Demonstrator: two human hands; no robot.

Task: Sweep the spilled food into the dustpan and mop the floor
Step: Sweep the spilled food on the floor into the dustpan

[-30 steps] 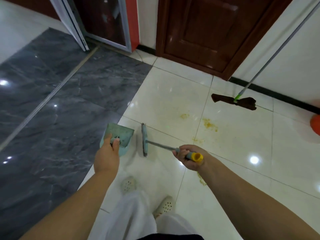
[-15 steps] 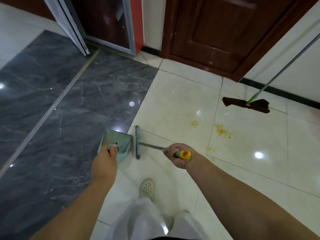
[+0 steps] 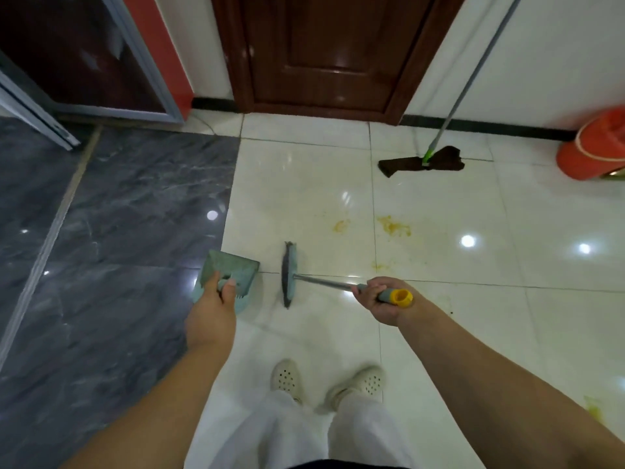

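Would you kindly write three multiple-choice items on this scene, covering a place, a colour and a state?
1. Where is the mop?
A. by the wall, near the door
B. in the left hand
C. on the grey floor

2. What colour is the brush handle's end?
A. red
B. yellow
C. black

3. What does the left hand hold?
A. nothing
B. the bucket
C. the dustpan

Answers: 1 A, its head lies on the white tiles below the wall. 2 B, the cap by the right hand is yellow. 3 C, its fingers wrap the dustpan's handle.
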